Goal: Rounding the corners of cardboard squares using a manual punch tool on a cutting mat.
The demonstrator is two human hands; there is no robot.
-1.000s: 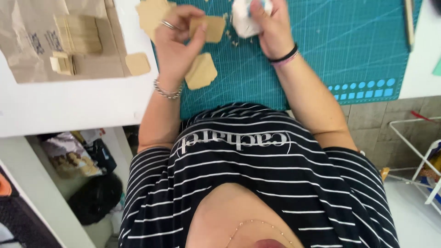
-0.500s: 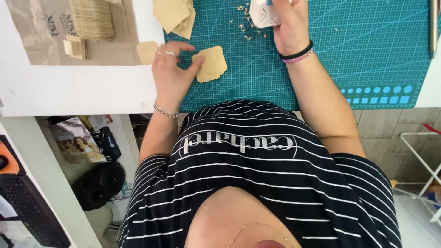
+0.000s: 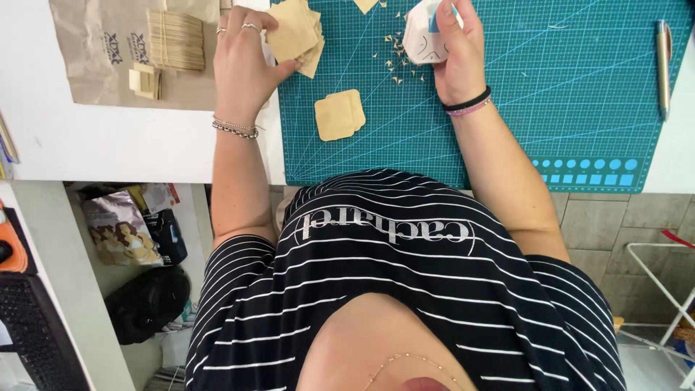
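My left hand (image 3: 242, 51) reaches to a stack of tan paper squares (image 3: 297, 32) at the left edge of the teal cutting mat (image 3: 521, 94), fingers pinching the top sheets. My right hand (image 3: 456, 54) grips a white and blue corner punch (image 3: 421, 32) on the mat. Two tan squares with rounded corners (image 3: 339, 114) lie on the mat between my hands. Tiny paper clippings (image 3: 394, 61) are scattered beside the punch.
A brown paper bag (image 3: 94, 72) on the white table (image 3: 108, 145) carries a bundle of wooden sticks (image 3: 176, 40) and small tan pieces (image 3: 145, 80). A pen (image 3: 663, 54) lies at the mat's right edge. Bags and a white rack (image 3: 659, 289) stand below on the floor.
My left hand let go of the rounded squares and moved up-left to the stack of tan sheets. My right hand stays on the punch.
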